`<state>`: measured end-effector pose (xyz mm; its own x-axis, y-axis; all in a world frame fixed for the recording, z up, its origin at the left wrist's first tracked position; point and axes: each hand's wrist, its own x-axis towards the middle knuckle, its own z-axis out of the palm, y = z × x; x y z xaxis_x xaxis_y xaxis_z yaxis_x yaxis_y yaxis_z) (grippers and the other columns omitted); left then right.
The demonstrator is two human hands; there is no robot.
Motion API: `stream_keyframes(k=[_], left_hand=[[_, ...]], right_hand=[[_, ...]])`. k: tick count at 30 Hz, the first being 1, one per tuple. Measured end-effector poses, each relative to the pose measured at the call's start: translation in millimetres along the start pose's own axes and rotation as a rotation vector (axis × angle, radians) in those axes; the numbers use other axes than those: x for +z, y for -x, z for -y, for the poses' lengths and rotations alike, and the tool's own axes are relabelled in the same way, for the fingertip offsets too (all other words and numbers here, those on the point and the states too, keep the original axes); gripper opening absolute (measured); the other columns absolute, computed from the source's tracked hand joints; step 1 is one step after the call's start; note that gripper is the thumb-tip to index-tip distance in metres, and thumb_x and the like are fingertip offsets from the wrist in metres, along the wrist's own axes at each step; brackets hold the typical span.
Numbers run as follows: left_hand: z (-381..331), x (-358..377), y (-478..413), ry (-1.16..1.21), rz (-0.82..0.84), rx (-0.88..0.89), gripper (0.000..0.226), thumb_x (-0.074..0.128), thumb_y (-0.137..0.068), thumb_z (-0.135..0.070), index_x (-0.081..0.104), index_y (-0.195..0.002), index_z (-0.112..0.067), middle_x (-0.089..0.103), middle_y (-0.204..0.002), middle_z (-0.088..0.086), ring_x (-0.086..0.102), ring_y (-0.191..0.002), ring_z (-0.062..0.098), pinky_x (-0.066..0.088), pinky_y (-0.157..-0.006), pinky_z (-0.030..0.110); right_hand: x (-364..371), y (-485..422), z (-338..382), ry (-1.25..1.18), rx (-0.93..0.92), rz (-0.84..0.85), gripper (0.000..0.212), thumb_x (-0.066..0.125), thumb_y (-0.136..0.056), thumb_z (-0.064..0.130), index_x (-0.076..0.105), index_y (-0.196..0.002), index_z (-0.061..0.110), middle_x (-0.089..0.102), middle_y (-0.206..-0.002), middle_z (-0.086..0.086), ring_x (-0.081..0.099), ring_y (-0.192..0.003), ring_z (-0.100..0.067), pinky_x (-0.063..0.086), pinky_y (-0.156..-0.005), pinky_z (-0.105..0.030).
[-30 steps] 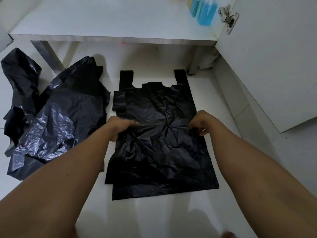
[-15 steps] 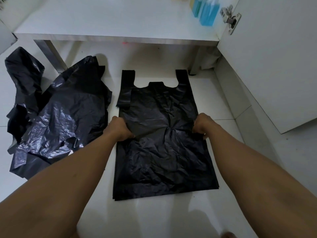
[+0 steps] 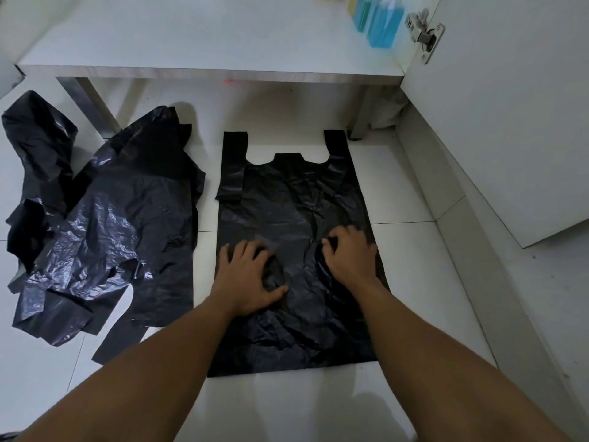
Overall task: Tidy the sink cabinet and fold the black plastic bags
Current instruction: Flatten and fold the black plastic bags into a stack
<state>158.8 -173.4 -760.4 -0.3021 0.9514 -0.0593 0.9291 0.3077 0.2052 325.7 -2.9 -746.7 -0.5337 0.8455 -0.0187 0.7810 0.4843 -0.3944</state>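
Note:
A black plastic bag (image 3: 296,199) lies flat on the white floor tiles, its two handles pointing toward the sink cabinet. My left hand (image 3: 251,275) rests palm down on its left middle with fingers spread. My right hand (image 3: 350,253) presses on its right middle, fingers slightly bent with the tips on the plastic. A crumpled pile of black bags (image 3: 108,237) lies to the left, and one more crumpled black bag (image 3: 38,138) is at the far left.
The cabinet's white bottom shelf (image 3: 207,43) stands just beyond the bag, with blue bottles (image 3: 382,23) at its right back. The open cabinet door (image 3: 510,106) with its metal hinge (image 3: 425,33) stands at the right. A cabinet leg (image 3: 92,106) stands behind the pile.
Both hands let go of the bag's side edges and moved inward onto its surface. The bag now lies flatter and straighter on the floor.

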Motion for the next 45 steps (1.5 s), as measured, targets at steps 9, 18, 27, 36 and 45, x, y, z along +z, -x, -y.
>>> stream_keyframes(k=[9,18,27,36,45], left_hand=[[1.1,15.1,-6.3,-0.008,0.030,-0.033,0.108,0.029,-0.068,-0.095,0.036,-0.152,-0.027,0.030,-0.159,0.003,0.021,-0.148,0.030,0.010,-0.119,0.062],[-2.9,19.6,-1.7,-0.046,-0.006,-0.026,0.107,0.014,-0.073,-0.097,0.027,-0.157,-0.032,0.026,-0.162,0.004,0.017,-0.151,0.033,0.003,-0.117,0.068],[-3.3,34.6,3.7,-0.025,0.002,-0.060,0.098,0.012,-0.079,-0.093,0.015,-0.160,-0.036,0.013,-0.168,0.000,0.001,-0.155,0.032,-0.001,-0.116,0.071],[-3.7,31.2,4.0,-0.043,0.027,-0.076,0.099,0.015,-0.079,-0.095,0.009,-0.160,-0.038,0.004,-0.169,-0.003,-0.009,-0.155,0.029,-0.006,-0.116,0.069],[-4.2,24.4,1.1,0.022,0.094,-0.104,0.103,0.013,-0.073,-0.099,0.006,-0.159,-0.042,0.000,-0.169,-0.006,-0.013,-0.154,0.025,-0.010,-0.117,0.067]], right_hand=[[-22.8,5.9,-52.8,-0.407,0.511,-0.233,0.025,0.036,-0.103,0.020,0.055,-0.112,0.006,0.062,-0.101,-0.012,0.053,-0.083,-0.024,0.037,-0.071,-0.030],[-17.5,9.5,-52.4,-0.409,0.471,-0.328,0.022,0.042,-0.100,0.017,0.056,-0.114,0.009,0.063,-0.102,-0.011,0.061,-0.094,-0.030,0.043,-0.075,-0.033],[55.1,65.1,28.8,0.127,-0.184,-0.113,0.032,0.040,-0.090,0.033,0.061,-0.113,0.028,0.056,-0.123,0.002,0.049,-0.109,-0.022,0.038,-0.088,-0.045],[22.1,58.7,-65.8,0.188,0.052,-0.165,0.026,0.039,-0.094,0.030,0.057,-0.113,0.025,0.054,-0.120,-0.002,0.048,-0.109,-0.026,0.035,-0.092,-0.046],[-13.3,23.5,-78.2,0.045,0.273,-0.288,0.023,0.047,-0.098,0.020,0.060,-0.116,0.019,0.055,-0.122,-0.007,0.043,-0.116,-0.027,0.030,-0.098,-0.046]])
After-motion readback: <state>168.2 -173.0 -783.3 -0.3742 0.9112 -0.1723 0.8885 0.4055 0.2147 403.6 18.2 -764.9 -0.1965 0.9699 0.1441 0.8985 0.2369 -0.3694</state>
